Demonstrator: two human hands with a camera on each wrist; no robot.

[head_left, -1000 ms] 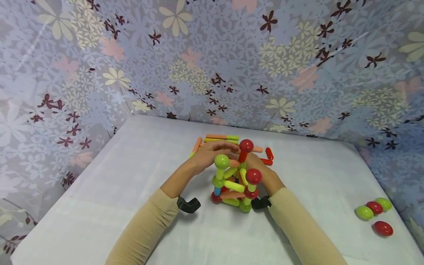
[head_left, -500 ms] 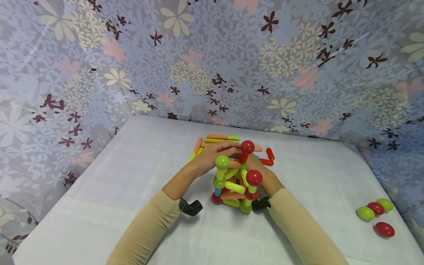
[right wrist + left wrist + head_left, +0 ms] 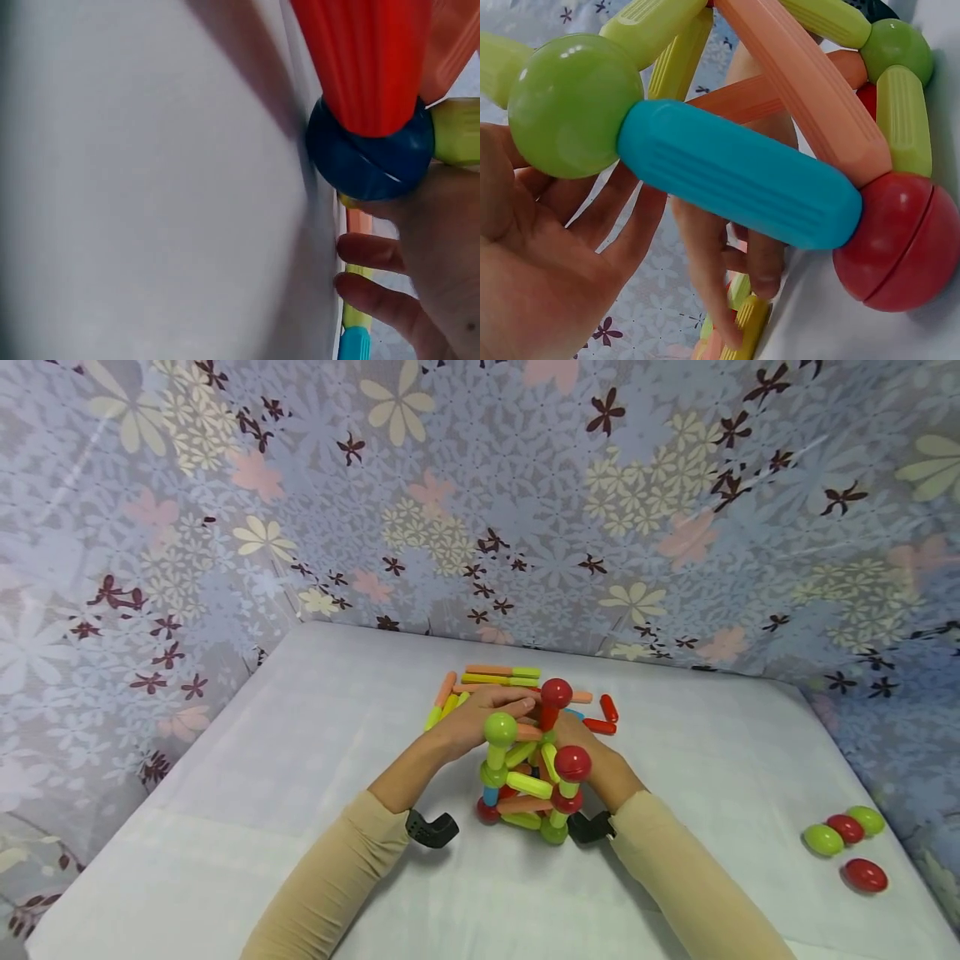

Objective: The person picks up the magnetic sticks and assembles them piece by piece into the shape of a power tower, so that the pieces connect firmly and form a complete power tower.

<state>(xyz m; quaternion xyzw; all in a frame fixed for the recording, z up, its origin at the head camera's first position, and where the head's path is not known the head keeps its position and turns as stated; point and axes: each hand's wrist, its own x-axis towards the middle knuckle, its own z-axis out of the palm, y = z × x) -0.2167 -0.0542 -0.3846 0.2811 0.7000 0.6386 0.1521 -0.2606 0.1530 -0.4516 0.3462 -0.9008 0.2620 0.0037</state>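
Note:
A frame of ribbed sticks and coloured balls stands on the table, with a lime stick (image 3: 529,785) across its front. My left hand (image 3: 480,718) reaches past the frame's left side. In the left wrist view its palm (image 3: 547,262) faces the green ball (image 3: 577,105) and blue stick (image 3: 742,176), its fingers loosely extended behind them. My right hand (image 3: 585,752) reaches behind the frame's right side. Its fingers (image 3: 375,292) point down, slightly bent, past the dark blue ball (image 3: 375,165). In the left wrist view, a fingertip is at a yellow stick (image 3: 751,319); a grip is not plain.
Loose sticks lie behind the frame, among them an orange-and-lime one (image 3: 502,672) and a short red one (image 3: 608,707). Several balls, including a red one (image 3: 865,876), lie near the right edge of the white-covered table (image 3: 300,735). A patterned curtain (image 3: 480,510) rises behind.
The left hand has shifted slightly, its fingers lower behind the frame, and more yellow sticks show beside it. The right hand and the frame stay nearly in place.

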